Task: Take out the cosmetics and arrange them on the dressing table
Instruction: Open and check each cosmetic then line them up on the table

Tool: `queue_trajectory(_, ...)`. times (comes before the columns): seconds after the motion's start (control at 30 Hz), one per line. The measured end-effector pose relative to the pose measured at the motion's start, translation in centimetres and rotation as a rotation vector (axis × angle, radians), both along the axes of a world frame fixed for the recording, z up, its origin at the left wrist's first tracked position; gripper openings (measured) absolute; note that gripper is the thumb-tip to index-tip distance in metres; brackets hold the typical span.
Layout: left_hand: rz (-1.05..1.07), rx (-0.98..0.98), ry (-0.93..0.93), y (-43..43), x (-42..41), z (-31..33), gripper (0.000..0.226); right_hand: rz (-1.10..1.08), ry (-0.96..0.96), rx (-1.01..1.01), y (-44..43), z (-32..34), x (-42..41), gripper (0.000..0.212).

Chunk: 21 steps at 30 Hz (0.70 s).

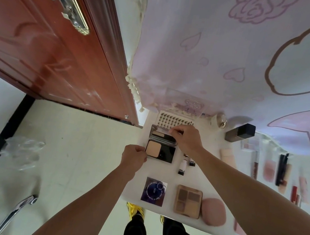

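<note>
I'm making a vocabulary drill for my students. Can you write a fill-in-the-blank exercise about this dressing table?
1. The left hand pinches the base of the open black square powder compact while the right hand grips its ____.
2. The pink oval sponge lies on the ____ side of the brown eyeshadow palette.
3. The shiny purple square card lies ____ of that palette.
Missing words: lid; right; left.

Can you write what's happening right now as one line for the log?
step: arranging cosmetics | left hand: holds powder compact base edge | right hand: pinches open lid | place: dressing table
</note>
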<state>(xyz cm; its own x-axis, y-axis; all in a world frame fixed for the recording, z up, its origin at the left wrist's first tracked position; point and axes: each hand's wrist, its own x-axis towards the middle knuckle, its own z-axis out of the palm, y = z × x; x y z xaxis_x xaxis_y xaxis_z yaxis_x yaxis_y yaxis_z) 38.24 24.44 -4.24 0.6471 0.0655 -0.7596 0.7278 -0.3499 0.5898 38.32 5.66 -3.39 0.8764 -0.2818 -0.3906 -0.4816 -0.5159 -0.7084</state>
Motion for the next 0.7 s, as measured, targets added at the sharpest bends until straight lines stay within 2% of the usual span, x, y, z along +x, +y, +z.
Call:
queue_trajectory(0.2,-0.053,0.003,-0.03,0.2,-0.2,-0.1,0.017,0.026,0.052,-0.005,-0.9,-0.4,0.1,0.017)
queue_trajectory(0.37,-0.103,0.087,-0.05,0.8,-0.3,-0.3,0.029,-0.027,0.031,-0.055,-1.1,0.5,-0.3,0.026)
queue_trajectory(0.47,-0.144,0.14,-0.05,1.5,-0.8,-0.3,0.033,-0.024,-0.014,-0.144,-0.9,1.6,-1.5,0.023)
queue_trajectory(0.6,-0.165,0.169,-0.026,2.5,-1.8,0.0,0.028,0.134,-0.059,-0.263,0.7,3.2,-5.4,0.019)
queue_trajectory(0.7,-0.19,0.186,-0.007,3.4,-2.8,0.0,0.024,0.321,-0.001,-0.291,2.7,3.5,-9.1,0.033)
